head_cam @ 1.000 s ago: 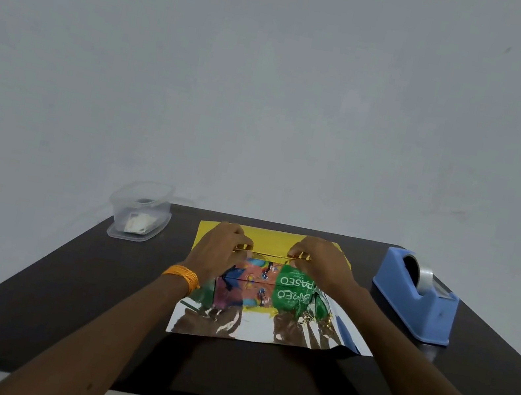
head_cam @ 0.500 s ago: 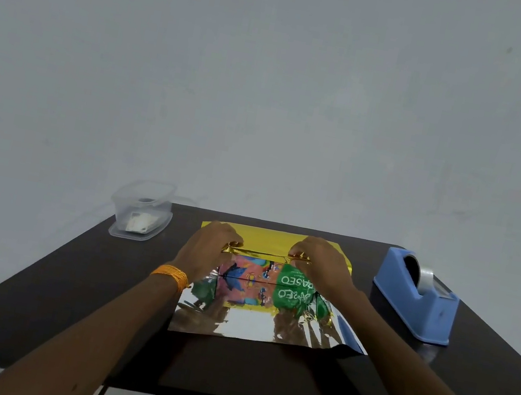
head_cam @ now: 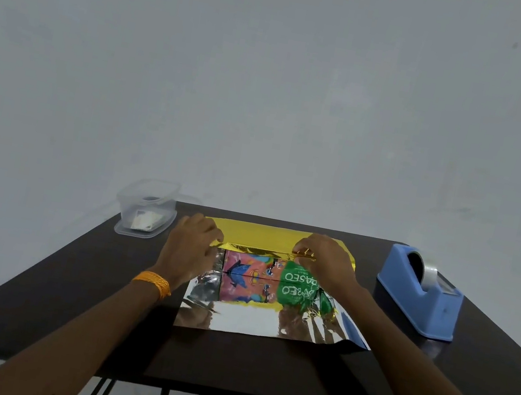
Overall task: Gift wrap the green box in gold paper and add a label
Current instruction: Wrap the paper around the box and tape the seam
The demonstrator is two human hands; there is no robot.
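Note:
The green box (head_cam: pixel 299 278), printed with white lettering and a colourful picture, lies on a sheet of gold paper (head_cam: pixel 259 237) in the middle of the dark table (head_cam: pixel 61 294). The sheet's shiny silver side faces up in front of the box and mirrors it. Along the box's far top edge the paper is folded over. My left hand (head_cam: pixel 191 247) pinches that fold at the box's left end. At the right end my right hand (head_cam: pixel 324 261) pinches the same fold. A label is not clearly visible.
A blue tape dispenser (head_cam: pixel 420 291) with a roll of clear tape stands at the right side of the table. A clear plastic container (head_cam: pixel 147 208) holding small white pieces sits at the back left corner. The table's front edge runs close below the paper.
My left hand has slid left along the far fold, from near the middle to the box's left end. My right hand stays at the right end.

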